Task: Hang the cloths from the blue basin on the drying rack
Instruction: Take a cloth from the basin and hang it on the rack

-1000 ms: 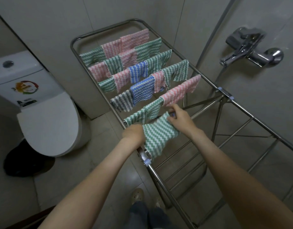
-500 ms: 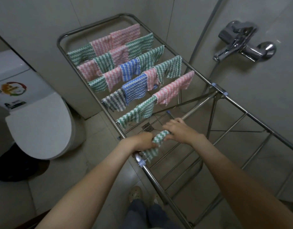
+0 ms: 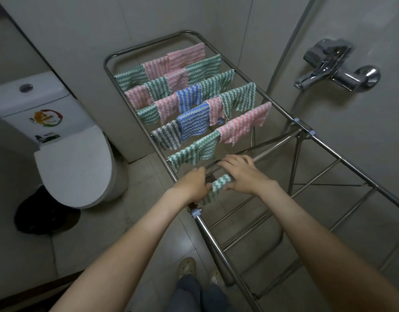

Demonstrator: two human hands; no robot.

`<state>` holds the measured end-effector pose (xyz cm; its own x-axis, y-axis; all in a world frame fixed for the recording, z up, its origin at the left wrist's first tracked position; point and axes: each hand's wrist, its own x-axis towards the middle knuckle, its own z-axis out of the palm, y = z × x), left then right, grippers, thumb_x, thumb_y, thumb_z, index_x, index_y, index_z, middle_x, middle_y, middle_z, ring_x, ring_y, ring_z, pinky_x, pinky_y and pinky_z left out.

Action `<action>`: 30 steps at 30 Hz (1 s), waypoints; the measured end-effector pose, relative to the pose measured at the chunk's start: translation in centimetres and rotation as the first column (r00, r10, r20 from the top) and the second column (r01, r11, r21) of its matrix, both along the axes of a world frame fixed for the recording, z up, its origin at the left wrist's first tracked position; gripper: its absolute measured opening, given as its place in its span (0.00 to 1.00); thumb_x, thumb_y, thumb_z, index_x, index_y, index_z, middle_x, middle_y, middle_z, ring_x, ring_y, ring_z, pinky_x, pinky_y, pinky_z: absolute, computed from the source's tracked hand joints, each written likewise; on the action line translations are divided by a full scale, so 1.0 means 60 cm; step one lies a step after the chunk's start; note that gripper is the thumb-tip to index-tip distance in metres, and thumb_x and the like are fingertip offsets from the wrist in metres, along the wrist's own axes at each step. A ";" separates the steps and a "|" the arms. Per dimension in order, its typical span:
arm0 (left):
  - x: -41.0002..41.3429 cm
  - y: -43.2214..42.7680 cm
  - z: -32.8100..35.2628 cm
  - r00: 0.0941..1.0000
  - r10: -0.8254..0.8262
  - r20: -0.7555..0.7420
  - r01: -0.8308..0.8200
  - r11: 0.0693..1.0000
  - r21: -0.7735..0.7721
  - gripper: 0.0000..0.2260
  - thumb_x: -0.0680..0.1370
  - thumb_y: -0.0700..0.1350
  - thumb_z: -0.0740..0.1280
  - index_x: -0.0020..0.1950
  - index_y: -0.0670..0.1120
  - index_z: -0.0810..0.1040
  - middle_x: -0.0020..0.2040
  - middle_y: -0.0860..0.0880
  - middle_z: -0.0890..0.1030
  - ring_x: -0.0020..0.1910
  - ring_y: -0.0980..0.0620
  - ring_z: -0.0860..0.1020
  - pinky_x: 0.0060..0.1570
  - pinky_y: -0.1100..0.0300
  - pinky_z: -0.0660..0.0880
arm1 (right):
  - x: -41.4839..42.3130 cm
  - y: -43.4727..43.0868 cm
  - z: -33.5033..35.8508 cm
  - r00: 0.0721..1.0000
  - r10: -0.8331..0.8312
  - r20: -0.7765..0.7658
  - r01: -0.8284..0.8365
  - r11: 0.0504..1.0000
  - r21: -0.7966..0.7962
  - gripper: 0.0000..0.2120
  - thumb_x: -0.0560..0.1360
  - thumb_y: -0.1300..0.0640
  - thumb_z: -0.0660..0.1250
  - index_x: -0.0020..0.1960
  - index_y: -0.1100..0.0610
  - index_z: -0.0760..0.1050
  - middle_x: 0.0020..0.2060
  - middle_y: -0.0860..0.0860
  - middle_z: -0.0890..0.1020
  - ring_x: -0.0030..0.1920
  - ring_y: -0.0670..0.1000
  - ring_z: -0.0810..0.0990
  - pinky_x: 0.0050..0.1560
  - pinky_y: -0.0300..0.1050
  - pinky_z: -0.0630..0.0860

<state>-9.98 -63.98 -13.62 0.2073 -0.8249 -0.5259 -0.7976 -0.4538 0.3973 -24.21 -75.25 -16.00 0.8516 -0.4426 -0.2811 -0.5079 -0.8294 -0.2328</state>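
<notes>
You are facing the drying rack (image 3: 351, 165): cloths (image 3: 194, 122) are hanging across its far half, the toilet (image 3: 74, 167) is sitting left of it, the tap (image 3: 335, 68) is sticking out right of it.

The left hand (image 3: 194, 183) and the right hand (image 3: 243, 174) covered the ends of the green cloth (image 3: 218, 183) and the rail under it. The near end of the drying rack (image 3: 216, 246) ran off the bottom edge, and the cistern sticker (image 3: 47, 118) was too small to read.

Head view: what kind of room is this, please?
Most likely a bathroom: a toilet at the left, a chrome tap on the right wall, and a tiled floor.
</notes>
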 end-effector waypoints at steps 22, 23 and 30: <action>0.307 0.576 0.115 0.563 0.804 0.191 -0.740 0.593 -0.317 0.19 0.80 0.43 0.58 0.71 0.42 0.65 0.66 0.41 0.71 0.64 0.41 0.71 0.59 0.53 0.68 | 0.533 0.519 0.163 0.588 0.755 0.291 -0.770 0.633 -0.085 0.25 0.77 0.49 0.64 0.71 0.54 0.64 0.66 0.51 0.71 0.67 0.53 0.63 0.63 0.46 0.57; 0.318 0.610 0.119 0.523 0.828 0.200 -0.763 0.560 -0.323 0.19 0.80 0.43 0.58 0.70 0.42 0.66 0.65 0.40 0.71 0.64 0.41 0.71 0.59 0.52 0.68 | 0.556 0.554 0.164 0.549 0.782 0.296 -0.795 0.598 -0.105 0.25 0.76 0.48 0.64 0.71 0.54 0.65 0.66 0.51 0.71 0.67 0.54 0.64 0.63 0.46 0.57; 0.314 0.835 0.120 0.222 0.953 0.206 -0.914 0.277 -0.297 0.16 0.78 0.42 0.61 0.66 0.41 0.71 0.65 0.40 0.74 0.64 0.42 0.72 0.61 0.53 0.68 | 0.646 0.781 0.161 0.329 0.906 0.268 -0.937 0.348 -0.027 0.24 0.76 0.54 0.66 0.70 0.54 0.65 0.66 0.54 0.72 0.66 0.55 0.67 0.63 0.47 0.61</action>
<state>8.85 -13.89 -6.44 0.9787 0.0330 -0.2028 0.1022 -0.9345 0.3410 14.57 -28.41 -6.36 0.7278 0.6851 -0.0303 0.6376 -0.6922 -0.3380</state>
